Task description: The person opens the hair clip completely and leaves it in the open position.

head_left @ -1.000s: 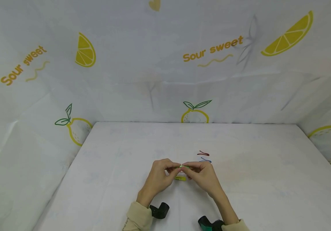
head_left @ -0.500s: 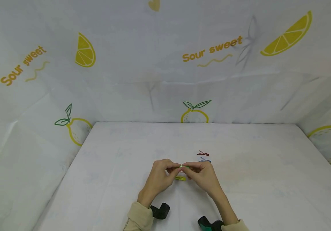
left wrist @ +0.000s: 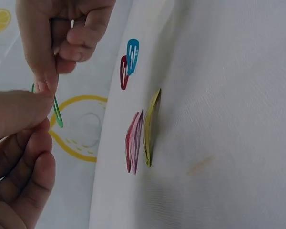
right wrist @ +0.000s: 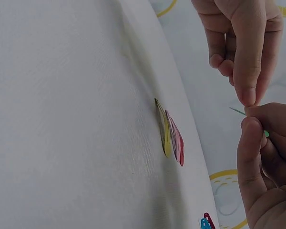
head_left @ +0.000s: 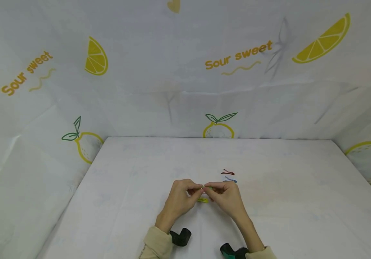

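Observation:
Thumb and fingers of my left hand and my right hand meet at a small green snap hair clip, which both pinch above the table. Fingertips cover much of the clip; its ends show in the wrist views. Under the hands lies a yellow hair clip, beside a pink clip and a red clip close together. Farther off, a blue hair clip lies near a dark red one; they look open in the head view.
The white table has a far edge against a hanging white sheet printed with lemons and lettering. Black wrist cameras, such as the left one, sit by both cuffs just above the table.
Both hands stay almost still, pinching the green clip. It shows a little less brightly between the fingertips in the head view. The wrists shift very slightly; the clips on the table have not moved.

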Demonstrator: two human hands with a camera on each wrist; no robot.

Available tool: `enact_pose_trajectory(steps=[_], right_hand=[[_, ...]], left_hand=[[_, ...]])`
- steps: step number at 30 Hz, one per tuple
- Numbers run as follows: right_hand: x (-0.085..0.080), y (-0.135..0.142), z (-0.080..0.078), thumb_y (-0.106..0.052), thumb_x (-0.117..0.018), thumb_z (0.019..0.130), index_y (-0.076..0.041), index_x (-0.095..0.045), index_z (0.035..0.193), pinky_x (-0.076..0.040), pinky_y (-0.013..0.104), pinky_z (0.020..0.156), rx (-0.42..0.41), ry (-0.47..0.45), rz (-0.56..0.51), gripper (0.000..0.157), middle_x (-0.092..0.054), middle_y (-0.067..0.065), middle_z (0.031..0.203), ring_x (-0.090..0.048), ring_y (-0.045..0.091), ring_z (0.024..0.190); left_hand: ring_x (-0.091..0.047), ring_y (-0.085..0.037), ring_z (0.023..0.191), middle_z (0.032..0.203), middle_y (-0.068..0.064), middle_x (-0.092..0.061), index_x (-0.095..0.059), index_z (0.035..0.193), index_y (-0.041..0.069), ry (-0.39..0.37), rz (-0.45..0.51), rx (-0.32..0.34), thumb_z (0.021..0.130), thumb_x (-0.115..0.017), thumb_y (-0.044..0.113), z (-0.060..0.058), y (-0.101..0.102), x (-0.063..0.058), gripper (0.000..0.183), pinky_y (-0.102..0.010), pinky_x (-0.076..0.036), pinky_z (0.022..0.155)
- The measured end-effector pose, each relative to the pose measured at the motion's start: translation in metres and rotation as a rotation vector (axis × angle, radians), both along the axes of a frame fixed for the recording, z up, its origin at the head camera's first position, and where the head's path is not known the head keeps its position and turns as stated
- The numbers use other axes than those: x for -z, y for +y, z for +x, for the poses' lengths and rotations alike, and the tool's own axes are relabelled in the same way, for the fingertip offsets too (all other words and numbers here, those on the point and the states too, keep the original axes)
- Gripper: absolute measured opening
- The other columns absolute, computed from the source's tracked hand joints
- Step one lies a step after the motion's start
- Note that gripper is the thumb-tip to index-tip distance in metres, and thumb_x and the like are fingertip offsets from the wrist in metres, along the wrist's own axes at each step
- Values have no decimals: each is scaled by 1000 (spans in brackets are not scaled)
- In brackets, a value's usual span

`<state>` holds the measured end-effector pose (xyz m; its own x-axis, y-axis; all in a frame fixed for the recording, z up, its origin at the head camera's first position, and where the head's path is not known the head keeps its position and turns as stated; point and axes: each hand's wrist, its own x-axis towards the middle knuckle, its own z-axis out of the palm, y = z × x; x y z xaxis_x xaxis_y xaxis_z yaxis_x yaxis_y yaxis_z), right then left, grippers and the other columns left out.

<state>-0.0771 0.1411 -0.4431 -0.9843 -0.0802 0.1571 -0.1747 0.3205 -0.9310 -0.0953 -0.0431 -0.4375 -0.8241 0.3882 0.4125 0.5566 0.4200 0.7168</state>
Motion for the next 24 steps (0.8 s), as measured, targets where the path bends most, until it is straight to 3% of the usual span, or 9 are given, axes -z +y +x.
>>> enact_pose_trajectory(steps=[2,10,24], right_hand=[[0,0,0,-10,-76,91,-2,-81,92,-43,20,51,7,22,12,10,-69,15,63,-56,3,53],[-6,-2,1,-7,-76,90,-1,-80,93,-44,20,51,50,4,23,8,-71,17,64,-64,18,54],[-5,-3,4,-6,-77,89,0,-80,97,-48,21,54,52,-5,17,11,-73,19,71,-67,15,57]], left_hand=[[-69,-11,68,82,-10,-78,-81,93,-1,-5,4,1,87,-78,1,0,1,-1,7,-17,-55,65],[-70,-13,70,84,-10,-79,-81,94,-1,-7,3,-17,88,-78,3,-2,2,-3,8,-17,-55,65],[-73,-17,67,81,-13,-78,-80,96,-4,-77,55,-17,88,-78,4,0,-1,-1,12,-17,-56,64]])
